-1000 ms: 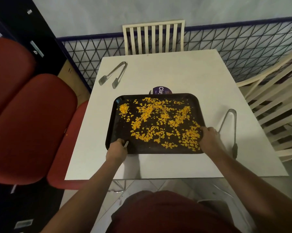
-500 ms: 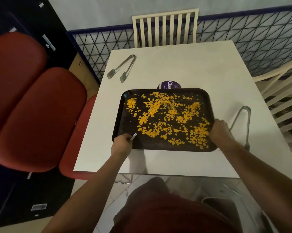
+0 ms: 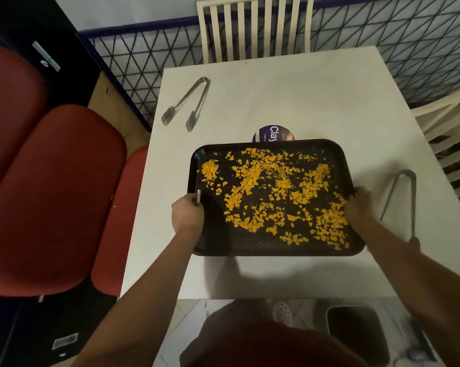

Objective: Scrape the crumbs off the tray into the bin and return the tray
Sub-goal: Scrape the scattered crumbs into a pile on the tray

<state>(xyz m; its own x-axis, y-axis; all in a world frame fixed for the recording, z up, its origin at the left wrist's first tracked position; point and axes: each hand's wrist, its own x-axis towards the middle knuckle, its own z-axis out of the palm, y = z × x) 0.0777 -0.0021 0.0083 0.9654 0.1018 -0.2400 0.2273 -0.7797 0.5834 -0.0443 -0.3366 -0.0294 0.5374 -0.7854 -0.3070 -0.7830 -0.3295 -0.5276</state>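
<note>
A black tray [image 3: 271, 251] strewn with orange crumbs [image 3: 263, 192] is over the white table [image 3: 289, 96], and a shadow falls on the table below its near edge. My left hand [image 3: 187, 214] grips the tray's left rim, with a small silvery piece sticking up between the fingers. My right hand [image 3: 358, 205] is closed on the right rim. A dark bin [image 3: 356, 332] stands on the floor under the table's near right corner, beside my body.
One pair of metal tongs [image 3: 186, 103] lies at the table's far left and another [image 3: 401, 202] just right of my right hand. A purple round label [image 3: 272, 133] peeks out behind the tray. Red chairs [image 3: 51, 194] stand left, a white slatted chair [image 3: 255, 27] beyond.
The tray has come up off the table toward me. My left hand has slid from the near left corner further up the left rim. The bin has come into view.
</note>
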